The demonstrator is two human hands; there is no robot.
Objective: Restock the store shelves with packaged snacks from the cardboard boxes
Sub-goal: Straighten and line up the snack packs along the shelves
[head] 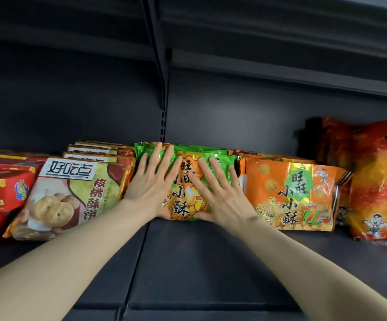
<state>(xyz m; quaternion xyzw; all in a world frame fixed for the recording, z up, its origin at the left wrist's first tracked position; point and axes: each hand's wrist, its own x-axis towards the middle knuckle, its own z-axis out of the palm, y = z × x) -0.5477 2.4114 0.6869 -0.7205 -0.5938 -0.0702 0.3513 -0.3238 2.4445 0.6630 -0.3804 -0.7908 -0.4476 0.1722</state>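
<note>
A row of green snack bags [185, 179] leans back on the dark shelf [188, 262] in the middle of the view. Both of my hands press flat against the front bag. My left hand [152, 181] covers its left side with fingers spread and straight. My right hand [220, 193] lies on its right side, fingers straight, thumb along the bag's bottom edge. The bag's middle, with black characters and yellow snack art, shows between the hands.
Left of the green bags stand walnut cookie packs [72, 198] and red packs [0, 191]. To the right are orange snack bags [292, 193] and large red-orange bags [378, 188]. A shelf upright [163, 119] rises behind. No cardboard box is in view.
</note>
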